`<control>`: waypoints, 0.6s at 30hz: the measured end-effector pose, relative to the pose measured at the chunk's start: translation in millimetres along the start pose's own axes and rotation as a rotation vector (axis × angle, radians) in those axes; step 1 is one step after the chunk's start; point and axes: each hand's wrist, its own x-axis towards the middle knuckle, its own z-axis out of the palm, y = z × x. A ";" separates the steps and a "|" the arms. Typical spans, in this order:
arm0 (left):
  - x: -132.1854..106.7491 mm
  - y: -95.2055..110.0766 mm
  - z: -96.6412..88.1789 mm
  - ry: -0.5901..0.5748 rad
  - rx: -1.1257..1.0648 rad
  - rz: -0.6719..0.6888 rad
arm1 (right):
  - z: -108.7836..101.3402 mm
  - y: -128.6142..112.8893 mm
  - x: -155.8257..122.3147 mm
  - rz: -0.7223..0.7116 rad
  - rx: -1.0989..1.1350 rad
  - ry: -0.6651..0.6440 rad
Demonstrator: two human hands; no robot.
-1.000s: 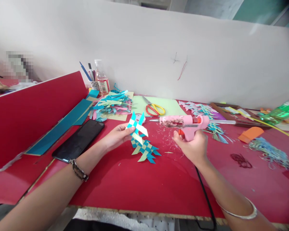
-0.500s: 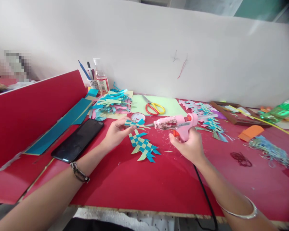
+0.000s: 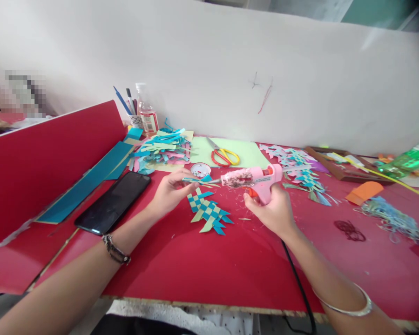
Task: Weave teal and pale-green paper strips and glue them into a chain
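Observation:
Between the thumb and fingers of my left hand [image 3: 172, 190] is a small woven paper piece [image 3: 205, 178] in blue and pale green, held above the table. My right hand [image 3: 274, 211] grips a pink hot glue gun [image 3: 251, 179] by its handle. The gun's nozzle points left and is at the paper piece; whether it touches cannot be made out. Just below my left hand, a larger woven paper shape [image 3: 211, 211] in a blue and pale green check lies flat on the red table [image 3: 181, 270]. A round white lid or roll [image 3: 200, 170] sits behind the paper piece.
Red-and-yellow scissors [image 3: 225, 157] lie on a pale green sheet [image 3: 251, 151]. A phone [image 3: 113, 202] and a heap of paper strips [image 3: 162, 149] are on the left. The gun's black cord [image 3: 298, 279] runs over the front edge. Woven pieces [image 3: 305, 177] and thread [image 3: 391, 216] are on the right.
The glue gun has shifted slightly left, its nozzle closer over the paper piece. That piece has tilted and shows more of its edge. My left hand has barely moved.

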 end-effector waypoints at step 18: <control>2.5 -3.0 -3.6 0.046 0.003 0.053 | -1.9 1.1 2.5 0.019 -0.013 -0.033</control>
